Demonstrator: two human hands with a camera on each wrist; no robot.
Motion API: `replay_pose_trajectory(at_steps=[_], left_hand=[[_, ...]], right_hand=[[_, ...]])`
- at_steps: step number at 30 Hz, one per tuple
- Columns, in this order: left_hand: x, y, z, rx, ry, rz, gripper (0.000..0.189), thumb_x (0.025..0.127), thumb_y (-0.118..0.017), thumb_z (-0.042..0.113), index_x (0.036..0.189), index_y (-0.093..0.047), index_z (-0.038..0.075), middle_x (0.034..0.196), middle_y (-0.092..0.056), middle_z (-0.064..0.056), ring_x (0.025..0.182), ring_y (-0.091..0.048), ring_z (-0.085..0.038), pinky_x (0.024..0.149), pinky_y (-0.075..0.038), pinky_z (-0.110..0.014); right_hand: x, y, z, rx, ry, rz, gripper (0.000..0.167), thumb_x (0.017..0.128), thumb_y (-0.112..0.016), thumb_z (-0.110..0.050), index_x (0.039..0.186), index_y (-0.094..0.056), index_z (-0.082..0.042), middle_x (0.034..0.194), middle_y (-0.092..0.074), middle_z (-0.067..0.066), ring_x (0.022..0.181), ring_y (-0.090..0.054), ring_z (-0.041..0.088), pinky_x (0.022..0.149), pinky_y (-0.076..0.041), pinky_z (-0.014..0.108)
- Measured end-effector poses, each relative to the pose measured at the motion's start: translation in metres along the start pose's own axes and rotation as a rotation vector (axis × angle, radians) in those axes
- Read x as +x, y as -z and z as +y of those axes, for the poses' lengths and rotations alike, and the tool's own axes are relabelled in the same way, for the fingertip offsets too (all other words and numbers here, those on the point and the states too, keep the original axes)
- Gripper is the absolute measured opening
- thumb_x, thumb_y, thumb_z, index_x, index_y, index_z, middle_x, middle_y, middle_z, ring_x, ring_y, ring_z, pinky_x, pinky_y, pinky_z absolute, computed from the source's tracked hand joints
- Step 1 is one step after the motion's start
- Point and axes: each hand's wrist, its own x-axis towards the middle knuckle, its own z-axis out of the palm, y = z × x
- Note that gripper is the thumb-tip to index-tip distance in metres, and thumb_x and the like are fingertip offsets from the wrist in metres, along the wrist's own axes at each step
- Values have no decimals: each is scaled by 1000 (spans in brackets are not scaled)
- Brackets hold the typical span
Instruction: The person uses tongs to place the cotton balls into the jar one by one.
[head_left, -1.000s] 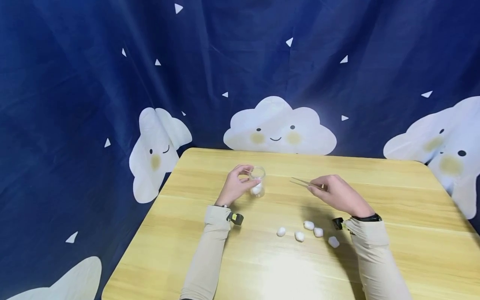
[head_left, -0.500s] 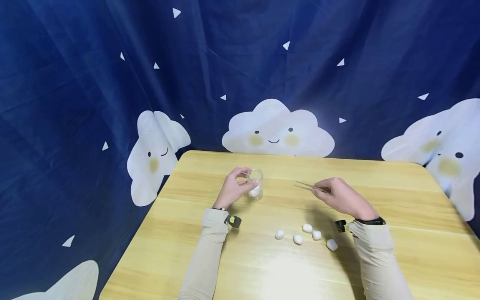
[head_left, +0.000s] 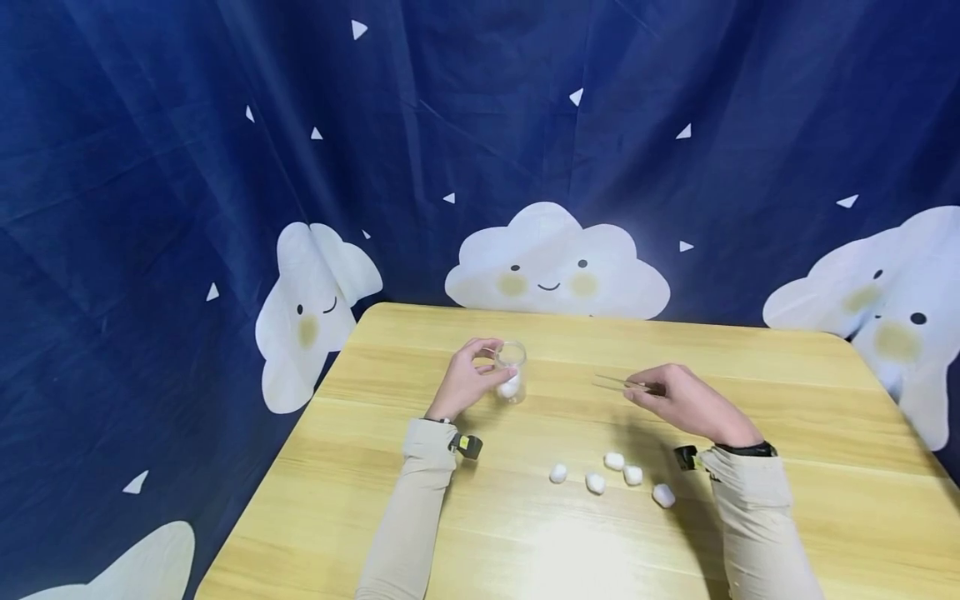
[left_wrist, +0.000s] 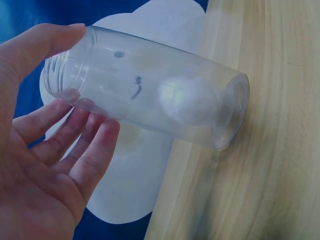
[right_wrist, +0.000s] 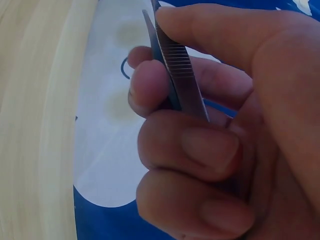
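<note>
The tabletop (head_left: 375,396) is below everything. My left grip (head_left: 467,381) is clamped on the jar (left_wrist: 150,75) near its top, my right grip (head_left: 686,404) on the tweezers (right_wrist: 176,60). The jar is about upright, its base close to the wood — if my fingers press unevenly, I think it could tip. The tweezers have their tips apart, nothing between. Five white balls (head_left: 596,483) lie nearer to me — too weak a squeeze could drop one. At least one ball (left_wrist: 185,100) is low inside the jar.

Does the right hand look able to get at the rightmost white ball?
Probably yes: the right hand holds empty tweezers, and nothing visible stands between it and the rightmost white ball.
</note>
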Motion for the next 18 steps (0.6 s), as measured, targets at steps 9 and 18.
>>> replay_pose_trajectory(at_steps=[9,18], left_hand=[[0,-1,-1,-1,-5,-1,54,83,-87,19,132,-65,8,133,-63,-8,123,-61,-26,103,-61,-31],[0,-1,1,6,0,-2,55,84,-87,19,133,-65,7,133,-63,-8,123,-61,-26,103,-61,-32]], right_hand=[[-3,3,4,-14,-10,-62,20,102,-66,-23,111,-79,-10,105,-79,4,89,-68,4,77,-59,22],[-4,5,6,13,-17,-145,19,100,-68,-22,108,-80,-10,102,-79,5,80,-63,1,71,-54,19]])
